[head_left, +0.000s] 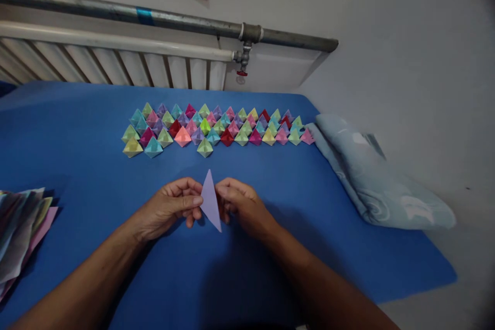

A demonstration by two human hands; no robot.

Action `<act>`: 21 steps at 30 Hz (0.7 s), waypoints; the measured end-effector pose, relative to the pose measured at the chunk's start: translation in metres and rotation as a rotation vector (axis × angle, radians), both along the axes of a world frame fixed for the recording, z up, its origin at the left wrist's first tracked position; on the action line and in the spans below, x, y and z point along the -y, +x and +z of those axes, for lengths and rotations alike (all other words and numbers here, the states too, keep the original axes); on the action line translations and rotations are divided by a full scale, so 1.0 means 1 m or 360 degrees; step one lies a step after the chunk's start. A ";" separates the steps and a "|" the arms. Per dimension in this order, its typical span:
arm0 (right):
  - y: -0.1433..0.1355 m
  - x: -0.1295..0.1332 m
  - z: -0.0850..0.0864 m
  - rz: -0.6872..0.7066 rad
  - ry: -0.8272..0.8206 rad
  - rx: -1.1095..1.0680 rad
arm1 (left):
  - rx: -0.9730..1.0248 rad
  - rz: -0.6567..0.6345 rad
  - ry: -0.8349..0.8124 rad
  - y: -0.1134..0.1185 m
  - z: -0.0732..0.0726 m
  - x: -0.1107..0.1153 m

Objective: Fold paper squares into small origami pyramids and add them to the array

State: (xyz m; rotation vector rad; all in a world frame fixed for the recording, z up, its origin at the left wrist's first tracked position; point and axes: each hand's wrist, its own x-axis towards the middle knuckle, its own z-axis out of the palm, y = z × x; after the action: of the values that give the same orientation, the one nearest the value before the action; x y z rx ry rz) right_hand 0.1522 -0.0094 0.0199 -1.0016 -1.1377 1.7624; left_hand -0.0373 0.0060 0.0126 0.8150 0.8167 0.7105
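Observation:
A folded lilac paper (210,202) is held upright above the blue surface, narrow and pointed at its top and bottom ends. My left hand (174,202) pinches its left edge, the thumb lying on the front face. On the other side, my right hand (242,203) has its fingers curled closed against the right edge, the fingertips partly hidden behind the paper. Beyond both hands, small folded paper shapes (182,136) in many colours stand in several close rows. One green shape (204,148) sits nearest the hands, in front of the rows.
A stack of coloured paper sheets (23,237) lies at the left edge of the blue surface (88,175). On the right is a folded pale blue-green cloth (379,180). A radiator (127,64) and a metal pipe (185,20) run along the wall behind.

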 end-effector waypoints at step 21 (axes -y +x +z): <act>-0.001 0.000 -0.004 0.0160 -0.0091 -0.0160 | 0.0104 -0.0138 0.0008 -0.003 -0.001 0.000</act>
State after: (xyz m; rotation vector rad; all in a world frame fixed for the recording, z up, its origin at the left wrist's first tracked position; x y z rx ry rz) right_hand 0.1514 -0.0095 0.0162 -0.8919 -1.0963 1.9125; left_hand -0.0408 0.0058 0.0120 0.8229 0.7165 0.6591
